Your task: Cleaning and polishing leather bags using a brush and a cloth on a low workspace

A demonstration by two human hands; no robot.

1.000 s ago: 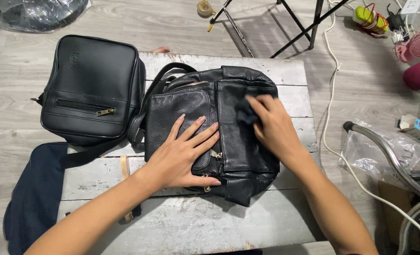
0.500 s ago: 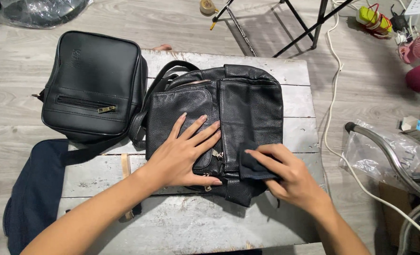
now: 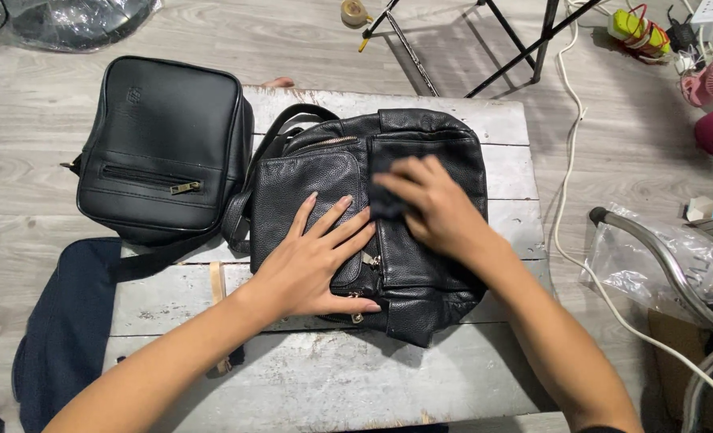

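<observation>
The right hand (image 3: 437,212) has its fingers closed on a small dark cloth (image 3: 386,200), pressing it against the right panel of the black leather bag (image 3: 421,265), which lies flat on the worn white table (image 3: 308,385). The left hand (image 3: 316,265) rests with fingers spread on the bag's front pocket, steadying it. Firm, even strokes with the bag pinned would wipe best. A second black bag (image 3: 164,144) sits just left.

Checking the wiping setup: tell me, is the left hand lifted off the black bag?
No, the left hand lies flat, fingers spread, on the black bag.
</observation>
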